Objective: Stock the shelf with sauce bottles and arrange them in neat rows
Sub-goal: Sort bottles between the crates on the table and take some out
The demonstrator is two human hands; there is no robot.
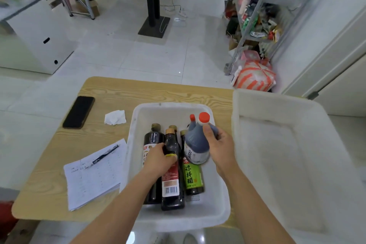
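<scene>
A white plastic bin [174, 108] on the wooden table holds several dark sauce bottles lying on their sides. My left hand [158, 159] is closed around the shoulder of a dark bottle with a red label and barcode [171, 180]. My right hand [219, 146] grips a round dark jug with a red cap [197, 144], lifted slightly and tilted. A second red-capped bottle [192, 119] shows behind it. A green-labelled bottle [193, 178] and another dark bottle [152, 138] lie in the bin.
A second white bin [277, 105] sits at the right. On the wooden table [118, 89] lie a black phone [79, 112], a crumpled tissue [115, 117] and a paper pad with a pen [93, 174]. Metal shelving with goods [255, 18] stands at the far right.
</scene>
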